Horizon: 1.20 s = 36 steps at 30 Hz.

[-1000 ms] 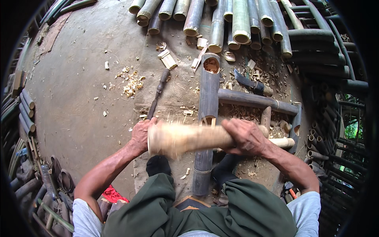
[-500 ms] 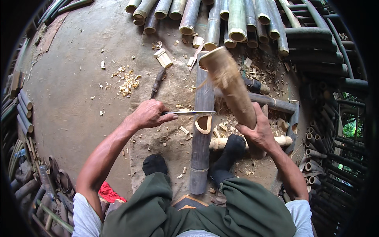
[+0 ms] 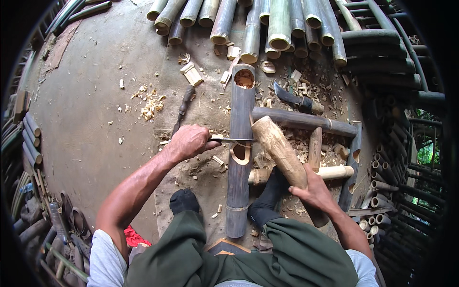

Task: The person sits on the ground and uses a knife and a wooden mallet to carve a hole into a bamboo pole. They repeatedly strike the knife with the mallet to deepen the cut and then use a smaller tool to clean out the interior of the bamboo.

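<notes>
Brown floor (image 3: pixel 95 119), littered with pale shavings (image 3: pixel 152 106) left of the dark bamboo post (image 3: pixel 240 191), which serves as landmark. Beyond the post's far end: stacked cut bamboo poles (image 3: pixel 279 28). Left of it: a chisel (image 3: pixel 183 107). Right of its far end: a curved knife (image 3: pixel 296 99). Obstructions on its right: a dark bamboo crosspiece (image 3: pixel 301 120) reaching its side, a pale bamboo rod (image 3: pixel 337 172), and a socked right foot (image 3: pixel 263 209) close by.

Post lies lengthwise in front of the person, between the feet. Surface grey-purple; one node ring toward the near end; far opening holds reddish-brown chips; mid-length hole pale-rimmed.

Left hand (image 3: pixel 191 140), left of the post: fist closed on a long blade (image 3: pixel 234 141), handle hidden; blade lies crosswise at the mid hole's far edge. Right hand (image 3: pixel 315 190), right of the post: fingers wrapped around a wooden club (image 3: pixel 279 148), tilted, its upper end toward the post. Club-to-blade contact: cannot tell.
</notes>
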### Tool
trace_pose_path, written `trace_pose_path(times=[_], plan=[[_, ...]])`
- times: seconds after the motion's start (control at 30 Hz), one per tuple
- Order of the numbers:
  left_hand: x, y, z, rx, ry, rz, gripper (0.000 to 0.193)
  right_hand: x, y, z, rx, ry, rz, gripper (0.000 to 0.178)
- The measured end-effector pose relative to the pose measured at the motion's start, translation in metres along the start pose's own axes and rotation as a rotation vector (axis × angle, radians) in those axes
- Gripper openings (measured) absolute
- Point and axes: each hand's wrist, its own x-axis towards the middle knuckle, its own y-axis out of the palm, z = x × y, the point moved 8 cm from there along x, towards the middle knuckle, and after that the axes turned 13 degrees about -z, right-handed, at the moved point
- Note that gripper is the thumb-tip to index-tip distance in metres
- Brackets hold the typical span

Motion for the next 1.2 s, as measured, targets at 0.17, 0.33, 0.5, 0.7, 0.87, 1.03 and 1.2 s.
trace_pose_path(times=[0.17,0.33,0.5,0.7,0.87,1.03,1.2], plan=[[-0.005,0.002,0.012,-0.063,-0.064,0.068,0.057,-0.006,-0.052,0.052,0.324,-0.025,-0.144,0.071],[0.004,0.006,0.012,-0.086,-0.043,0.090,0.059,-0.018,-0.003,0.016,0.135,0.045,-0.024,0.082],[0.005,0.014,0.028,-0.102,-0.001,0.106,0.067,-0.007,-0.043,0.047,0.351,0.051,0.007,0.077],[0.017,0.020,0.027,-0.131,0.020,0.159,0.075,-0.010,0.003,0.005,0.306,0.066,-0.026,0.078],[-0.006,0.012,0.014,0.110,0.007,0.097,0.059,0.000,-0.039,0.031,0.314,0.042,-0.033,0.074],[-0.046,0.025,0.003,0.080,0.023,-0.205,0.040,0.011,-0.042,0.027,0.674,0.036,-0.205,0.081],[-0.046,-0.005,-0.009,0.091,0.055,-0.335,0.028,0.012,-0.033,0.027,0.779,0.138,-0.089,0.084]])
